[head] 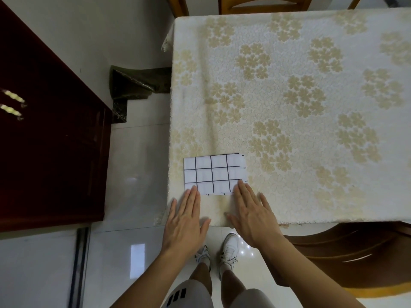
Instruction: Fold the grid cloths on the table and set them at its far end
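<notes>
Glossy pale floor tiles (124, 174) run under a counter (289, 107) draped in a cream cloth patterned with tan flower clusters, which fills most of the right and far side of the view. On its near left corner lies a folded grid cloth (214, 174) — white with black lines, a neat rectangle lying flat, its left edge close to the counter's left edge. The left hand (185, 221) reaches in from the near side with fingers straight and held together, its fingertips touching the cloth's near left corner. The right hand (252, 215) is likewise flat, fingers straight and slightly spread, its fingertips resting on the cloth's near right corner. Neither hand has a closed grip on anything — both lie apart and relaxed, palms down, over the counter's near edge. Below them show the person's white sneakers (229, 250) on the tiles and light shorts. A dark red cabinet (51, 141) with pale handles stands to the left, a wooden chair (347, 254) sits at the near right, tucked against the counter, and more chair backs show at the far end.
</notes>
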Available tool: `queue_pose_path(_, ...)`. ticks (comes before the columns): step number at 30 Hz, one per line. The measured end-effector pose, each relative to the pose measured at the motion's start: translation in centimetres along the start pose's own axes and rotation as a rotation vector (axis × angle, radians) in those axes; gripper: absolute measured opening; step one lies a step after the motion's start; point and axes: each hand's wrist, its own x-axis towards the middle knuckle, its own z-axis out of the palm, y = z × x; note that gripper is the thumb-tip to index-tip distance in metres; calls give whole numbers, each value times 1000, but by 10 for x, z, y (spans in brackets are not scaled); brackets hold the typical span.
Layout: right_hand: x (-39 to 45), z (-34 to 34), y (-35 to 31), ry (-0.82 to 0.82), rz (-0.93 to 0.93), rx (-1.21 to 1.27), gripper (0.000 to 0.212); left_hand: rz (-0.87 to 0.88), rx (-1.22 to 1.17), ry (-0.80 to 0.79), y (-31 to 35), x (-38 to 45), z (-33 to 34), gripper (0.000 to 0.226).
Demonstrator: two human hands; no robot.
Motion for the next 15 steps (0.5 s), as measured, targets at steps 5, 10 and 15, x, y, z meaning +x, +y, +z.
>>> queue_pose_path(5,-8,0,1,-7,-7,-27,75,-1,14,-12,2,-3,3,74)
queue_pose_path(10,-8,-1,1,14,-13,-11,74,-5,22,5,3,-3,-2,74)
queue_pose_path(15,-10,0,0,-30,-19,-13,75,-25,18,14,1,-1,1,75)
